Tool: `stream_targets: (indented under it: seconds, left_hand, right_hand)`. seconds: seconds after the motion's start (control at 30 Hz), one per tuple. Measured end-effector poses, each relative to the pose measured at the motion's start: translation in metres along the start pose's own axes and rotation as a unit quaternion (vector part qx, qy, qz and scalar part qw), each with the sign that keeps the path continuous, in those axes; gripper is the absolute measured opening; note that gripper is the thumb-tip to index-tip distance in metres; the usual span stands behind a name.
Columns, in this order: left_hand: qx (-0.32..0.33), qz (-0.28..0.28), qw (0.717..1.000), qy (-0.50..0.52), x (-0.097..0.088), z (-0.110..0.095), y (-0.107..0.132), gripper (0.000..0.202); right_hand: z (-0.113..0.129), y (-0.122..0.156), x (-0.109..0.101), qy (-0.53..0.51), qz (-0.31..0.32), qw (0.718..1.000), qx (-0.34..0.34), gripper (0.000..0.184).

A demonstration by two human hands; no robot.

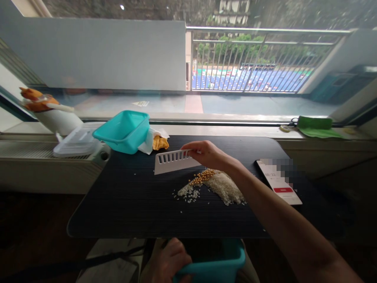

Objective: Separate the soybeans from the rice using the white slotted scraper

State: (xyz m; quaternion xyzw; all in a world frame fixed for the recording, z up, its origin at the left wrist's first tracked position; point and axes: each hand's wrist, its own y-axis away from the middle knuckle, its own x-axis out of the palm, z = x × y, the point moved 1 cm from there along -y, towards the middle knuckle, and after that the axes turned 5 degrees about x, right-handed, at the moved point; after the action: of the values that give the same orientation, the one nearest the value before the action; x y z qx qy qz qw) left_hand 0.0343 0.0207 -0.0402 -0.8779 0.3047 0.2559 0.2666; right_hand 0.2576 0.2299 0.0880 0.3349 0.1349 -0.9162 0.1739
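My right hand is closed on one end of a white slotted card and holds it on edge just above the black table. Right below that hand lies a heap of white rice with a cluster of yellow beans on its upper left side; loose grains trail off to the left. My left hand grips the rim of a teal tub held under the table's near edge.
A second teal tub sits tilted at the table's far left beside a clear plastic lid and a white wrapper with something yellow. A phone lies at the right. A green cloth rests on the windowsill.
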Motion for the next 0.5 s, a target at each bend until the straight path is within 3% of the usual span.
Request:
stream_targets:
  seconds: [0.23,0.5]
  left_hand:
    - [0.017,0.006,1.0,-0.009,-0.003,-0.004,-0.003,0.023]
    - [0.031,0.0,0.999,-0.018,0.0,-0.004,-0.008,0.029]
  right_hand:
    - [0.015,-0.013,0.004,0.019,0.129,0.991,0.019,0.037]
    - [0.026,-0.022,-0.004,0.043,0.208,0.977,0.035,0.041]
